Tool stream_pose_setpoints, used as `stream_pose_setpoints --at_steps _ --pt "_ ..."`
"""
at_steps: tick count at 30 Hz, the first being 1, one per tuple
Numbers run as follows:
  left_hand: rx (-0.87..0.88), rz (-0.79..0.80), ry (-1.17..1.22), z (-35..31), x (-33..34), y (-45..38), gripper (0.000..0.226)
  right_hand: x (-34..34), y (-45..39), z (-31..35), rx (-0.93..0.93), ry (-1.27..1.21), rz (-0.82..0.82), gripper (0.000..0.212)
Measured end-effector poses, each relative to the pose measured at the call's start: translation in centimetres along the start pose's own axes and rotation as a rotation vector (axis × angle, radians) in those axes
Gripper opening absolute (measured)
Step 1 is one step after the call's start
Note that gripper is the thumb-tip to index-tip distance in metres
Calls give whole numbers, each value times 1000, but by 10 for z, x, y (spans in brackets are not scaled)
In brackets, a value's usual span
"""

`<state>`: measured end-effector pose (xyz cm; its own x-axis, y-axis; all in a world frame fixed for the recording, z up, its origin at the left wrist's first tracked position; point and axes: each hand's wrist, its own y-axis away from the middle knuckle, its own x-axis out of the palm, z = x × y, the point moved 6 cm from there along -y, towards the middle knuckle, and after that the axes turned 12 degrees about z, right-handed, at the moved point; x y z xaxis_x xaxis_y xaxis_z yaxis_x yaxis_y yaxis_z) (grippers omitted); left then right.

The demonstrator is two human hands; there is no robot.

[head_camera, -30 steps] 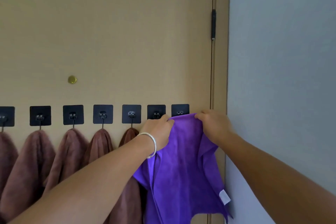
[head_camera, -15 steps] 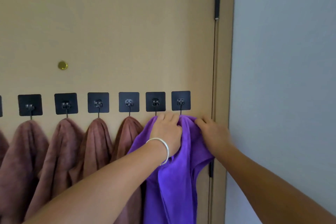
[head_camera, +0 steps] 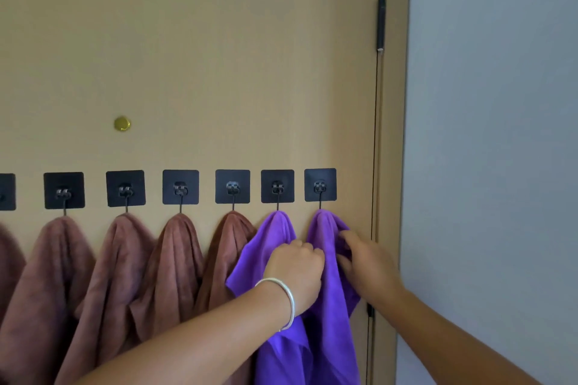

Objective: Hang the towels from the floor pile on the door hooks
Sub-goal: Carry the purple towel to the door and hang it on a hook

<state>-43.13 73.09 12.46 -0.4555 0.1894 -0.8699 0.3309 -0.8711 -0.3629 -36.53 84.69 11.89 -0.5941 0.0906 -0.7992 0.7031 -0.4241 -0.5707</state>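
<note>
A purple towel (head_camera: 328, 316) hangs on the tan door (head_camera: 219, 56) in two peaks, one under each of the two rightmost black hooks (head_camera: 277, 186) (head_camera: 320, 184). Whether it is one towel or two, I cannot tell. My left hand (head_camera: 295, 272), with a silver bangle on the wrist, is curled on the purple cloth between the two peaks. My right hand (head_camera: 367, 262), slightly blurred, has its fingers tucked into the right fold just below the last hook. Several brown towels (head_camera: 175, 259) hang from the hooks to the left.
A brass stud (head_camera: 122, 123) sits on the door above the hook row. The door frame with a black hinge (head_camera: 381, 23) runs down the right, and a grey wall (head_camera: 494, 134) lies beyond it. The floor pile is out of view.
The purple towel went from being held up spread between both hands to hanging from the two rightmost hooks. Both hands have dropped lower on the cloth.
</note>
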Motion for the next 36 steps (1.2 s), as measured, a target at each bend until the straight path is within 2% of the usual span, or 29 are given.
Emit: stream_pose_setpoints --at_steps 4,5,7,9,10,11,13,16,18,21,23,25,27,29,31,34,36 --pt "152 93 -114 -7 17 20 28 20 11 10 -16 42 165 28" --pt "190 29 -86 -7 18 27 29 20 15 9 2 21 131 29" --pt "199 -237 100 5 14 45 28 7 23 8 12 -93 -77 31" --pt "102 -510 389 28 12 67 36 -7 32 14 -61 -257 -262 30" --pt "7 -561 519 39 15 76 44 -10 34 24 -113 -327 -277 29" --pt "-90 -552 626 48 22 82 53 -11 35 35 -150 -388 -254 30" --pt "-226 -414 774 54 39 78 70 -8 34 57 -173 -441 -183 31" --pt "-262 -300 951 51 53 64 81 -7 36 83 -194 -215 -230 26" --pt "-229 -260 1130 47 59 52 79 -7 35 92 -195 -79 -226 27" --pt "-159 -202 1351 38 67 39 63 -3 29 89 -115 48 -123 31" --pt "-125 -216 1522 37 68 34 53 0 26 81 -79 104 -82 35" --pt "-106 -230 1592 42 69 32 47 1 24 75 -39 117 -65 42" --pt "-144 -245 1400 54 68 33 43 4 21 73 2 163 -31 54" --pt "-174 -292 1002 66 61 38 41 9 18 76 29 238 -1 63" --pt "-146 -261 725 73 53 41 43 10 18 83 30 258 -24 63" --pt "-100 -127 522 85 43 39 49 9 18 99 -82 170 -115 54" --pt "-61 -79 412 91 36 35 51 10 17 109 -197 121 -114 54"
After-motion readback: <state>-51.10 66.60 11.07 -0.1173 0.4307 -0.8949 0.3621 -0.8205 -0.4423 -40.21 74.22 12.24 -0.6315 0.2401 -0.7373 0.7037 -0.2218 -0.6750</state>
